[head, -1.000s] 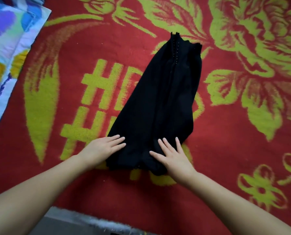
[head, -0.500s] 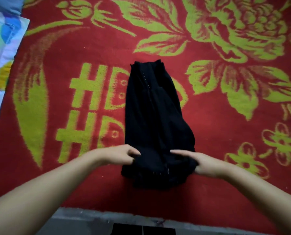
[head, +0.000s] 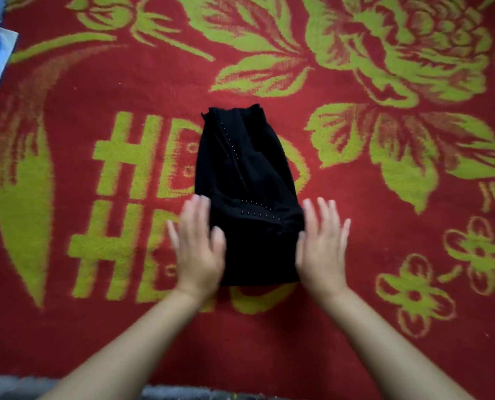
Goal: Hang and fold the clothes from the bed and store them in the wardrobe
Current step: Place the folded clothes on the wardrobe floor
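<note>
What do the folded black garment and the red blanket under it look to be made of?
Folded black garment: soft matte cloth, probably a thin knit; it creases limply and carries rows of tiny shiny beads or studs. Red and yellow-green flowered blanket: thick, fuzzy woven pile, by its blurred pattern edges.

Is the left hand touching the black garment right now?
Touching. In the head view, the left hand overlaps the black garment's left edge, thumb lying on the fabric, though motion-blurred.

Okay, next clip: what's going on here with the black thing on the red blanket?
A person is folding a black garment laid on a red and green floral blanket. Both hands are flat with the fingers straight: the left hand at the garment's left edge, the right hand at its right edge. Neither has a grip on the cloth. The near end looks doubled over, with a row of small beads running across it. Both hands are motion-blurred.
</note>
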Action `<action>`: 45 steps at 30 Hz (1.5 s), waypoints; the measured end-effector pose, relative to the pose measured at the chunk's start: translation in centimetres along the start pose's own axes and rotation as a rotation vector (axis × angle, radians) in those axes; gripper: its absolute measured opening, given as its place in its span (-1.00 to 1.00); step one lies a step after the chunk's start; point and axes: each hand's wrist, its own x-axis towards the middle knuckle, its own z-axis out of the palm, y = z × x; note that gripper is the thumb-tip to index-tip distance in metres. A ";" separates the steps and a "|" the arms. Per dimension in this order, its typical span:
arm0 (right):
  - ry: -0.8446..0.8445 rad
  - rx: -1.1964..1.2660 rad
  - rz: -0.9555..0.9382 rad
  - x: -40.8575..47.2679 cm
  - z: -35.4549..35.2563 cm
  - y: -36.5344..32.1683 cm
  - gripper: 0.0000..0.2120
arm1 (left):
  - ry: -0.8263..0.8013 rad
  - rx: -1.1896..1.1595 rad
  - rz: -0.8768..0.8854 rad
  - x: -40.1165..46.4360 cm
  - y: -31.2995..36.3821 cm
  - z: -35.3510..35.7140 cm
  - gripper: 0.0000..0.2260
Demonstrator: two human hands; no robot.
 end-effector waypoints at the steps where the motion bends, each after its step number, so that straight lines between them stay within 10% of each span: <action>1: 0.033 -0.037 -0.201 -1.1 0.4 -1.0 -0.46 | -0.088 0.123 0.201 -2.0 0.5 0.9 -0.48; 4: -0.113 -0.230 -0.515 -2.2 2.3 -1.5 -0.50 | -0.364 0.413 0.293 -3.2 0.4 3.3 -0.46; 18: -0.542 -0.304 -0.382 4.2 4.1 1.8 -0.40 | -0.557 0.649 0.149 3.2 -3.3 6.0 -0.40; 24: -0.482 -0.421 -0.704 0.6 1.2 2.7 -0.10 | -0.670 0.639 0.508 -2.6 -4.0 3.1 -0.13; 31: -0.568 -0.600 -0.537 1.1 2.8 1.1 -0.05 | -0.792 0.746 0.333 -1.3 -2.7 2.6 -0.10; 40: -1.383 -0.184 -0.487 1.0 -6.2 -2.1 -0.23 | -1.554 0.211 -0.018 0.2 2.1 -7.4 -0.38; 45: -1.194 0.044 -0.291 8.8 -8.0 -3.1 -0.51 | -1.267 0.009 -0.241 8.1 0.8 -9.5 -0.72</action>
